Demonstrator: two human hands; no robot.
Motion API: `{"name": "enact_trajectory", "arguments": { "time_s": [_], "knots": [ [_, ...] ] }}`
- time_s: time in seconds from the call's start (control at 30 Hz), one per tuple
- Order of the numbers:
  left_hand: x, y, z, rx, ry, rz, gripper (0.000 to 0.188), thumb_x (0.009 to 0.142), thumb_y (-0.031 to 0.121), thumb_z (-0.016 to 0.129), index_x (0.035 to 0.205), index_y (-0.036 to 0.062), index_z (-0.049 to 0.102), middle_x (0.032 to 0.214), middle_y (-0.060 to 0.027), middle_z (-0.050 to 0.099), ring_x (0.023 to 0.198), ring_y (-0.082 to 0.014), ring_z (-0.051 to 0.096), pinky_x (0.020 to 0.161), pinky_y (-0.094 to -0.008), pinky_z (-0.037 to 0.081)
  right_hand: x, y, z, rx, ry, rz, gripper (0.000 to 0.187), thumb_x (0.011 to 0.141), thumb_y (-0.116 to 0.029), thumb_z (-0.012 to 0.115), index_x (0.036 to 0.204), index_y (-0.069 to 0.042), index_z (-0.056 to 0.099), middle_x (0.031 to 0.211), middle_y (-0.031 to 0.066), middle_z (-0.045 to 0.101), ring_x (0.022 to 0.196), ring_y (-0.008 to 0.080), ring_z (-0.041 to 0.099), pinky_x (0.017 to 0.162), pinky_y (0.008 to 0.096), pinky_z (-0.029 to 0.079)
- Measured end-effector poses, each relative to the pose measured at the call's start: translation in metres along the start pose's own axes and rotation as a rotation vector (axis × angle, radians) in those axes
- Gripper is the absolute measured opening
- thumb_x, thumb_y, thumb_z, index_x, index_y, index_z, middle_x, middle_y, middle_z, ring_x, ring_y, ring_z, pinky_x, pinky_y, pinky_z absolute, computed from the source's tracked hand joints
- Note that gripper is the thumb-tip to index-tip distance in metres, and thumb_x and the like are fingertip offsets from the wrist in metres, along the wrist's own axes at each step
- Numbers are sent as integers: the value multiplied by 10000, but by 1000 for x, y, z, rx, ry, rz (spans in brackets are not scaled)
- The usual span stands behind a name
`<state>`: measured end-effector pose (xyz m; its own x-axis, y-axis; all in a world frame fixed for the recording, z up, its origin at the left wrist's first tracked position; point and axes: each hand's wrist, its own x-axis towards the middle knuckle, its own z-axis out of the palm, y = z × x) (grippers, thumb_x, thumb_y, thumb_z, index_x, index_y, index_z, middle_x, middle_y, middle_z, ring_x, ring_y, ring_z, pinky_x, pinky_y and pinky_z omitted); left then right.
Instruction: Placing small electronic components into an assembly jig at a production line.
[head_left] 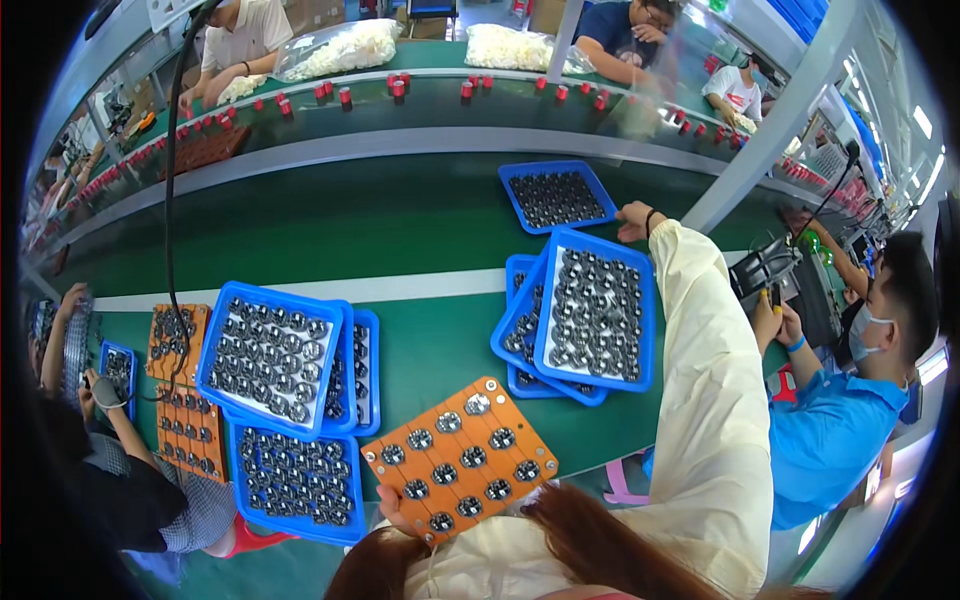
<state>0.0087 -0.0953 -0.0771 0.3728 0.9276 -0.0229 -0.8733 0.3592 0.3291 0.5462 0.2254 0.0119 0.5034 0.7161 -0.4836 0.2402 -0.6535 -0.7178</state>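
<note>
My left hand (394,509) grips the left edge of an orange board (437,462), held tilted in front of my body. Rows of small round black-and-silver parts (473,457) sit in the board's recesses. My right arm reaches far forward, and my right hand (635,221) closes on the near right corner of a blue tray (510,190) filled with small dark parts. Its fingertips are partly hidden. Just below that hand, a stack of blue trays (648,330) holds similar round parts on white liners, the upper trays turned askew.
More blue trays (338,400) are stacked at the left, beside orange boards (203,440). A black cable (170,180) hangs down there. A grey post (770,130) rises beyond my right hand. Co-workers sit at both sides and across the line, where red caps (398,88) stand along a belt.
</note>
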Motion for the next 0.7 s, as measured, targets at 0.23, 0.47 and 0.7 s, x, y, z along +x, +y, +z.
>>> {"name": "enact_trajectory", "arguments": {
  "time_s": [0.23, 0.47, 0.7],
  "knots": [
    [-8, 8, 4, -3, 102, 28, 794, 830, 586, 487, 1391, 82, 239, 1389, -162, 334, 1233, -352, 383, 960, -549, 371, 20, -11, 14, 149, -102, -1, 333, 817, -45, 578, 1109, 78, 476, 1057, 210, 536, 861, 340, 614, 731, 454, 552],
    [-3, 9, 5, 0, 122, 26, 792, 831, 585, 485, 1394, 88, 234, 1393, -160, 328, 1236, -352, 378, 964, -548, 368, 12, -21, 15, 520, -355, -296, 119, 717, 82, 497, 834, 96, 505, 849, 141, 528, 773, 294, 590, 743, 482, 549],
    [3, 9, 10, 8, 107, 27, 790, 832, 585, 482, 1397, 93, 228, 1397, -157, 321, 1240, -351, 374, 968, -548, 365, -15, -34, 22, 592, -373, -464, 61, 687, 95, 462, 743, 79, 480, 744, 102, 466, 715, 288, 588, 704, 527, 554]
  ]
}}
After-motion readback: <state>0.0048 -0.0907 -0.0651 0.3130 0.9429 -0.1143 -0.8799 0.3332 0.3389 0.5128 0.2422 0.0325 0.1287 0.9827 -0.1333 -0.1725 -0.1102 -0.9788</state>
